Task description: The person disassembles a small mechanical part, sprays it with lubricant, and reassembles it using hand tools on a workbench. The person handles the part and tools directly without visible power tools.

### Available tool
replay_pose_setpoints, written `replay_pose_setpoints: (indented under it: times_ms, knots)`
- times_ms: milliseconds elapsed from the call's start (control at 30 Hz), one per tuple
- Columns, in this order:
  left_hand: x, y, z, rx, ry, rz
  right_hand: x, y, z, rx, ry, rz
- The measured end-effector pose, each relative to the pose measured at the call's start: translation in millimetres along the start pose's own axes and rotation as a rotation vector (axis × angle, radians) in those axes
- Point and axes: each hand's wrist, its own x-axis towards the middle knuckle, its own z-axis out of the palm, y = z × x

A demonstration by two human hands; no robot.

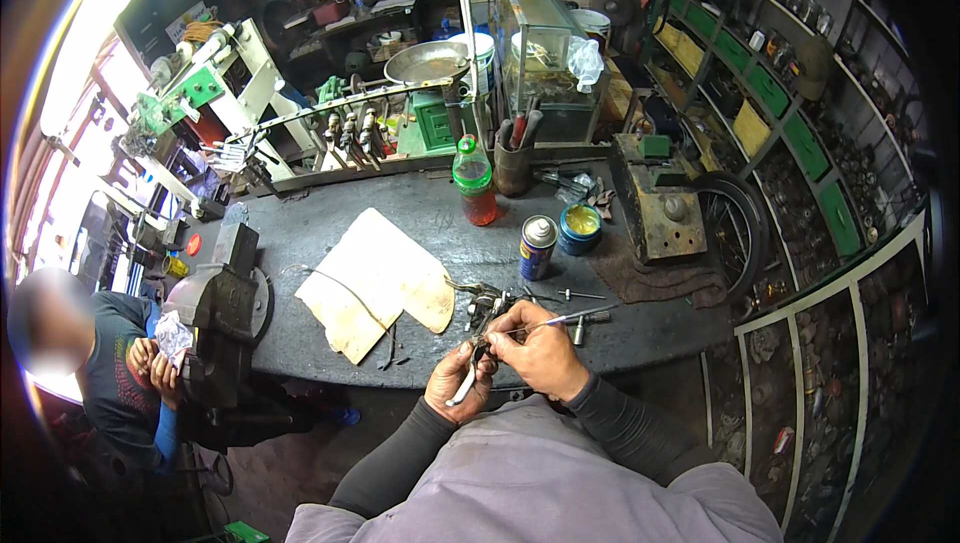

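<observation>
My left hand (455, 378) is closed around a dark metal mechanism with a silver lever (462, 386), which points down toward me. My right hand (540, 348) pinches a thin rod-like tool (560, 320) against the top of that part. Just beyond my fingers, a heap of dark and silver metal parts (478, 299) lies on the dark bench (280, 343). Small metal tools (580, 330) rest to the right. A stained paper sheet (355, 293) with a thin cable across it lies to the left.
A spray can (537, 255), blue tub (580, 233) and green-capped bottle (473, 188) stand beyond my hands. A vise (215, 328) is at the left, where another person (125, 393) holds a crumpled cloth. A rusty metal block (655, 213) and wheel (735, 233) sit right, near shelving.
</observation>
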Motion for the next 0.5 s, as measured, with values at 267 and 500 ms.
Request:
replay_pose_setpoints:
  times_ms: [267, 500]
  knots:
    - [1.7, 10.7, 34.0, 0.421, 0.243, 0.032, 7.5, -26.6, -11.7, -0.475, -0.081, -0.213]
    - [-2.5, 4.1, 22.4, 0.374, 0.374, 0.008, 28.8, -23.9, -23.7, -0.655, -0.407, -0.612]
